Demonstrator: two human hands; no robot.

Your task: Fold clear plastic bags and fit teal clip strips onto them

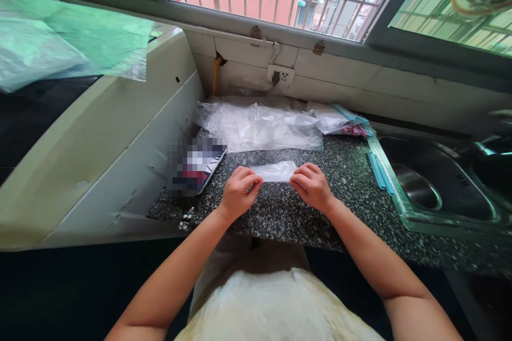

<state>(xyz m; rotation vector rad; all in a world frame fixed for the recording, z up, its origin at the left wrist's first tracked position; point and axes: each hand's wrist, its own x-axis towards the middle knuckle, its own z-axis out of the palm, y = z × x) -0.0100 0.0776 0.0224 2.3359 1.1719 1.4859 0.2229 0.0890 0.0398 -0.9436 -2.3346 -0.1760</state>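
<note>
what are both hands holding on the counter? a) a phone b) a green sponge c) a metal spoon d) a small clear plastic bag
d, since the left hand and the right hand each pinch one end of a small clear plastic bag lying flat on the speckled counter, in front of a bigger pile of clear plastic.

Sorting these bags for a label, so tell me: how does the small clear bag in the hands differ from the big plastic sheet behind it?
The small clear bag is narrow and flat; the big plastic sheet is far wider and crumpled. The bag is pinched between left hand and right hand; the sheet lies untouched near the wall. Both are see-through plastic on the countertop.
</note>
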